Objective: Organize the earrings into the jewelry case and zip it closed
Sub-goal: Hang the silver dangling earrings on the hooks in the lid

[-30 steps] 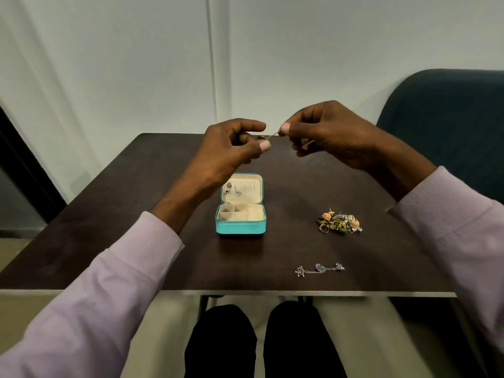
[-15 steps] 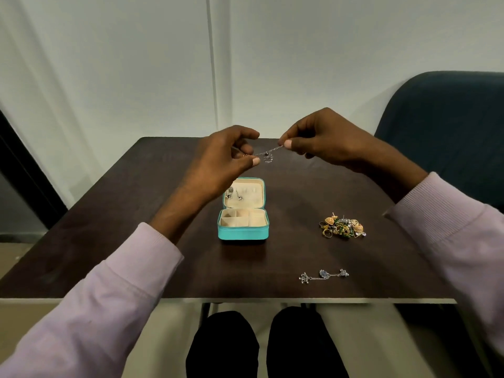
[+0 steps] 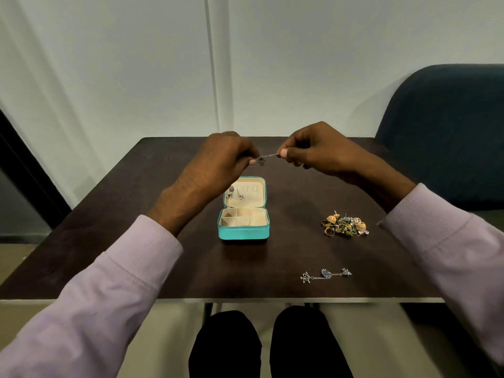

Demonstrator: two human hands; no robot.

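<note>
**Chain earring stretched between both hands above the open case**

Your left hand and right hand are raised over the far half of the worktop, each pinching one end of a silver chain earring. The chain runs nearly level between them, with a small charm hanging just beside your left fingertips. Both ends of the earring are buried in the pinches, so you cannot see its hook or post, and the charm is too small and blurred to make out in detail.

Below the hands, near the middle of the worktop, the teal jewelry case sits open, its lid tilted back toward the far edge. Your left hand covers the lid's left rim. Two or three small silver pieces sit in the lid lining; their shapes are hard to read. The tray's cream compartments look bare, though the near wall hides their floors in part.

Toward the right edge lies a tangled heap of gold and green earrings; individual pieces cannot be separated. Near the front edge a second silver chain earring lies flat.
</note>
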